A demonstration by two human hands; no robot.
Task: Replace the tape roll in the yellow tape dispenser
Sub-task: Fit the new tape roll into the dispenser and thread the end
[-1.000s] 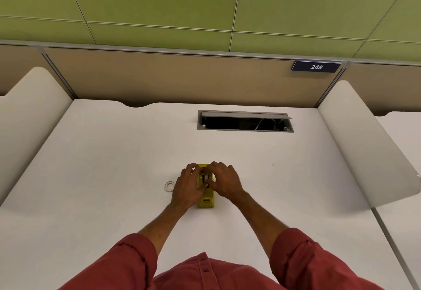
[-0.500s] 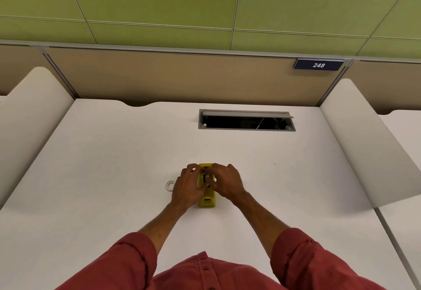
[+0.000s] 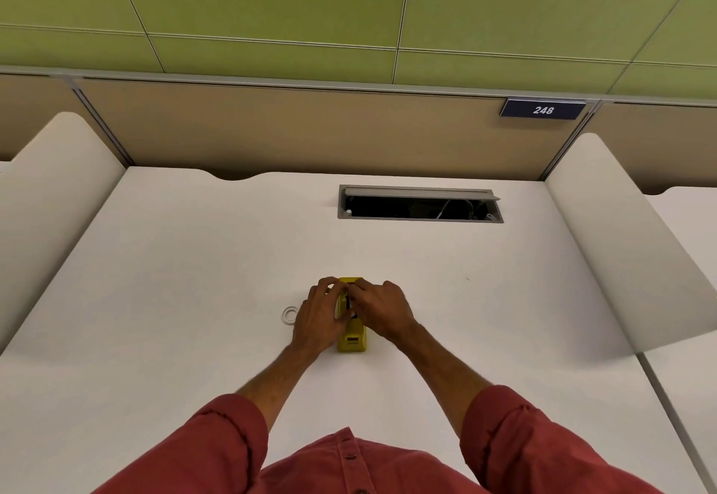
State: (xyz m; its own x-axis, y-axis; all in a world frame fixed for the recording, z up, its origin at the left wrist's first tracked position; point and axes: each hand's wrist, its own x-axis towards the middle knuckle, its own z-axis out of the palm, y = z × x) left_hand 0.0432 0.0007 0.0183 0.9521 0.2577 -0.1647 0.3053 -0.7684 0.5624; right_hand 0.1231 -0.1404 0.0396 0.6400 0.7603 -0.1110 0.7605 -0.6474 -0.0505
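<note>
Centre frame: left hand [image 3: 319,317] and right hand [image 3: 382,309] both clamp dispenser [image 3: 352,338] on desk [image 3: 194,280]; fingers [image 3: 359,291] curled together over its top; white ring [image 3: 290,315] just left.

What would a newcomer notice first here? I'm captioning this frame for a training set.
Two bare hands, left hand and right hand, close over a yellow tape dispenser mid-desk. A small white ring lies just left of them. Behind, an open cable hatch gapes dark.
</note>
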